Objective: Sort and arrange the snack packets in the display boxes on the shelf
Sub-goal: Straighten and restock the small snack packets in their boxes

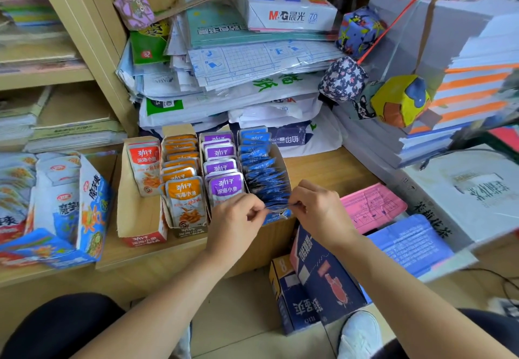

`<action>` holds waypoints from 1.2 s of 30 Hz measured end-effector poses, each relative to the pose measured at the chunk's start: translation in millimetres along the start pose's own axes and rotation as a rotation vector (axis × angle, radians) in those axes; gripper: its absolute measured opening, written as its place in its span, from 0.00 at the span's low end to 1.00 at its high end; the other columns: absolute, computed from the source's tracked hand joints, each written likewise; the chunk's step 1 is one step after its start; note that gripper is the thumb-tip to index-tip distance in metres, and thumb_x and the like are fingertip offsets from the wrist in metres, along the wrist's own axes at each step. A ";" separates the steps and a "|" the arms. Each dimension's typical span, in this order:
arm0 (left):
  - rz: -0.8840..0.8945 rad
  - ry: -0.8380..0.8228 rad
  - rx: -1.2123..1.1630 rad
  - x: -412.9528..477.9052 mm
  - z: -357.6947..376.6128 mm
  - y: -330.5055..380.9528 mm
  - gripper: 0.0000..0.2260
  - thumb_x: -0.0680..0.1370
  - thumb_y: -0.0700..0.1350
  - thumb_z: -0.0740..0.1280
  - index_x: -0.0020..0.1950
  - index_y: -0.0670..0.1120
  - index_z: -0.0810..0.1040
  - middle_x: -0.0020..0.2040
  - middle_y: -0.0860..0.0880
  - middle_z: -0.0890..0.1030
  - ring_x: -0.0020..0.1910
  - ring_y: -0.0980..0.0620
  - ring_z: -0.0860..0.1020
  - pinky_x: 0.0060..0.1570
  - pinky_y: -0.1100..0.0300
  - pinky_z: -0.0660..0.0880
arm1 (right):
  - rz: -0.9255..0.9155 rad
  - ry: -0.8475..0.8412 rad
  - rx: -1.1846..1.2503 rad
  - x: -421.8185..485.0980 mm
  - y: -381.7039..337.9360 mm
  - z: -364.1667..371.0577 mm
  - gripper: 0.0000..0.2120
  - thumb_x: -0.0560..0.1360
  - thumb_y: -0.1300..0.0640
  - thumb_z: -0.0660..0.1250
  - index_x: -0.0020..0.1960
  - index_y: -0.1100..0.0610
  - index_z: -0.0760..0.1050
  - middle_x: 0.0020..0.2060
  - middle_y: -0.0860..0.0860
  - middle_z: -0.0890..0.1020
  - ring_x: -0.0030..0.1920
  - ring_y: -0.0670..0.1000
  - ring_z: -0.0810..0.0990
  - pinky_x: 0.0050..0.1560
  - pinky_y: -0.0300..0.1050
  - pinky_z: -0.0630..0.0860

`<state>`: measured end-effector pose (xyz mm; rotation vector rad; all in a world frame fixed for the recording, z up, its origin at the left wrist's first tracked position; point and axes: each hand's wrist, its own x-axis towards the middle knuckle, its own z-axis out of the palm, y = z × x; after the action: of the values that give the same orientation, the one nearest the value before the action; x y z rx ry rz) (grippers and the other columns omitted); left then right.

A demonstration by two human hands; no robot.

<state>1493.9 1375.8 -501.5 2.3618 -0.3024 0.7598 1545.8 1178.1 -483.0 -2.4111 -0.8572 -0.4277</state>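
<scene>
Packets stand boxed side by side on the shelf: reds, oranges, purples, blues. At the blue row's near end we pinch the front packet by its top edge, left hand and right hand clamped on opposite corners.

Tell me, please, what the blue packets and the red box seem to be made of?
Blue packets: likely plastic or foil film, glossy; they catch highlights and have thin, bendy edges. Red box: looks like cardboard, matte brown inside, printed red outside.
</scene>
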 end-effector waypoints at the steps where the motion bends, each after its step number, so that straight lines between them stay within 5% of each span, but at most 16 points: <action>1: -0.008 -0.012 -0.002 1.2 1.0 -0.1 0.07 0.72 0.41 0.77 0.40 0.45 0.80 0.38 0.54 0.81 0.36 0.59 0.79 0.32 0.59 0.78 | 0.015 0.007 0.003 0.7 0.7 3.0 0.10 0.69 0.70 0.73 0.39 0.59 0.74 0.37 0.50 0.76 0.31 0.52 0.75 0.28 0.53 0.75; 8: -0.077 -0.070 -0.056 3.1 5.8 1.4 0.10 0.71 0.38 0.78 0.43 0.47 0.78 0.39 0.56 0.79 0.36 0.61 0.77 0.36 0.71 0.74 | 0.091 -0.043 0.026 2.2 -0.2 4.7 0.16 0.65 0.66 0.79 0.44 0.58 0.73 0.42 0.50 0.75 0.37 0.52 0.76 0.34 0.52 0.78; 13: -0.031 -0.050 -0.134 0.1 2.3 0.7 0.05 0.72 0.42 0.78 0.42 0.45 0.82 0.40 0.54 0.82 0.36 0.60 0.80 0.36 0.69 0.77 | 0.044 -0.127 0.006 1.3 0.0 -12.9 0.33 0.69 0.58 0.78 0.71 0.57 0.72 0.61 0.51 0.75 0.58 0.52 0.75 0.57 0.46 0.76; 15: -0.018 -0.035 -0.126 0.7 3.6 0.2 0.05 0.72 0.42 0.78 0.41 0.45 0.83 0.39 0.54 0.82 0.35 0.61 0.80 0.35 0.67 0.77 | 0.012 -0.167 -0.050 0.7 -5.7 -13.3 0.40 0.71 0.56 0.74 0.78 0.56 0.61 0.74 0.52 0.67 0.73 0.54 0.65 0.70 0.50 0.68; 17: -0.021 -0.017 -0.123 1.2 6.6 0.7 0.05 0.72 0.41 0.78 0.39 0.45 0.83 0.38 0.55 0.82 0.34 0.60 0.79 0.34 0.65 0.77 | 0.001 -0.273 -0.122 -0.3 -13.4 -8.8 0.45 0.72 0.52 0.68 0.82 0.54 0.47 0.81 0.50 0.49 0.81 0.51 0.45 0.79 0.50 0.50; 20: -0.036 -0.011 -0.129 0.8 11.0 3.1 0.07 0.72 0.40 0.78 0.38 0.46 0.81 0.36 0.56 0.81 0.33 0.59 0.79 0.32 0.60 0.77 | -0.003 -0.415 -0.272 -1.9 -20.4 1.0 0.50 0.70 0.47 0.63 0.81 0.56 0.35 0.80 0.50 0.36 0.78 0.51 0.31 0.79 0.52 0.37; 28: -0.199 -0.208 -0.287 4.6 -0.1 2.3 0.08 0.71 0.37 0.77 0.46 0.47 0.85 0.42 0.56 0.84 0.40 0.61 0.83 0.40 0.58 0.83 | -0.055 -0.397 -0.277 4.6 -23.6 10.3 0.49 0.69 0.43 0.60 0.81 0.57 0.38 0.80 0.52 0.38 0.79 0.51 0.33 0.79 0.55 0.38; 32: -0.187 -0.058 -0.159 8.6 -16.7 -0.2 0.08 0.73 0.40 0.71 0.51 0.47 0.86 0.45 0.55 0.85 0.44 0.60 0.82 0.43 0.59 0.82 | 0.048 -0.463 0.116 14.6 -21.8 -3.7 0.47 0.67 0.41 0.57 0.82 0.50 0.42 0.80 0.45 0.41 0.78 0.42 0.35 0.79 0.48 0.39; 36: -0.137 0.045 0.263 30.0 -18.6 -9.2 0.23 0.77 0.56 0.61 0.66 0.48 0.80 0.64 0.51 0.81 0.65 0.50 0.73 0.64 0.52 0.71 | 0.395 -0.253 0.589 43.6 -6.1 -16.6 0.38 0.77 0.51 0.66 0.81 0.47 0.50 0.80 0.42 0.50 0.79 0.40 0.47 0.79 0.48 0.49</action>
<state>1513.4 1394.0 -476.7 2.5742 -0.0200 0.8280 1572.6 1193.4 -447.4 -2.0201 -0.4897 0.2573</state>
